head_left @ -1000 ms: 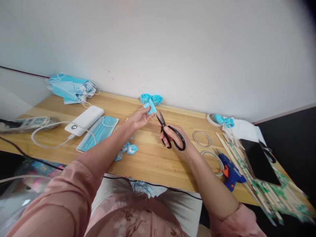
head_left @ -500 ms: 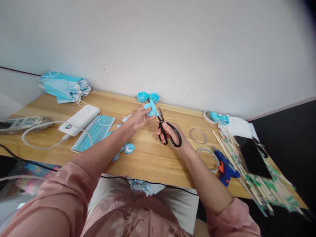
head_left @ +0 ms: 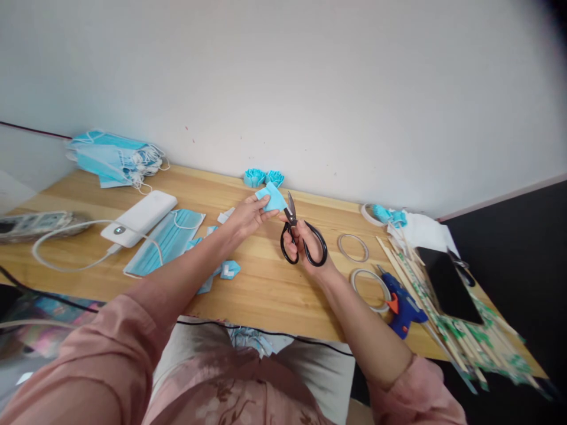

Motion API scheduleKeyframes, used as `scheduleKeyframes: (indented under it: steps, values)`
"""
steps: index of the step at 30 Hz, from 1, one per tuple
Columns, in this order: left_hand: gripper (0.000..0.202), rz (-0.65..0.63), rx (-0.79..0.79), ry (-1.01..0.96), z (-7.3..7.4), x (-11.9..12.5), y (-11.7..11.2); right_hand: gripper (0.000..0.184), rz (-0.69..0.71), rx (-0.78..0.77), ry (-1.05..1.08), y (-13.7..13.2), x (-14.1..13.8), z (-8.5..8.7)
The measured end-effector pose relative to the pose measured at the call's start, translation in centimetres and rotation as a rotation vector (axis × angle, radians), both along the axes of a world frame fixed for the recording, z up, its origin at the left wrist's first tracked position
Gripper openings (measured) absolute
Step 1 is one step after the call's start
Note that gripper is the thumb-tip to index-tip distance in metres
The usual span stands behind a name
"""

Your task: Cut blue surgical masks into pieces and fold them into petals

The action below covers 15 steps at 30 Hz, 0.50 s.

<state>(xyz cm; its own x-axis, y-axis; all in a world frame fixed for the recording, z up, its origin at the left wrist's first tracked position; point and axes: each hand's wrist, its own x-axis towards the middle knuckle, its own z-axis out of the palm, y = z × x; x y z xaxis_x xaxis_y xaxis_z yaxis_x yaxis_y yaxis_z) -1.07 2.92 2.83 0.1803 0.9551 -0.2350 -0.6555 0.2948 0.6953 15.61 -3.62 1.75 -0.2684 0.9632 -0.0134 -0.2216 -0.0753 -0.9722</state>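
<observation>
My left hand [head_left: 248,216] pinches a small piece of light blue mask fabric [head_left: 274,199] above the table. In my right hand [head_left: 305,248] are black-handled scissors [head_left: 315,244], their blades pointing up beside the fabric's right edge. Whether the blades touch the fabric I cannot tell. Two blue fabric flowers [head_left: 264,177] sit just behind, by the wall. Below my left forearm lie several blue cut pieces [head_left: 229,270], partly hidden by the arm.
Left are a stack of masks [head_left: 113,154], a white power bank [head_left: 140,218] with a cable, and a single mask [head_left: 168,241]. Right are tape rolls [head_left: 353,248], a blue glue gun [head_left: 404,304], a phone [head_left: 449,284] and wrapped sticks [head_left: 482,348].
The fabric piece now lies flatter and more spread in my left hand. The scissors' handles have spread wider apart in my right hand. The view has shifted slightly.
</observation>
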Motion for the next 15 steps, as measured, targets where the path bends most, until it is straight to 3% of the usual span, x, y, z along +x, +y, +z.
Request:
scheduleKeyframes:
  steps: [15]
  values:
    - [0.019,0.002,-0.015,-0.009,0.01,0.06,0.04,0.056,-0.027,-0.019,-0.013,-0.04,-0.06,0.30]
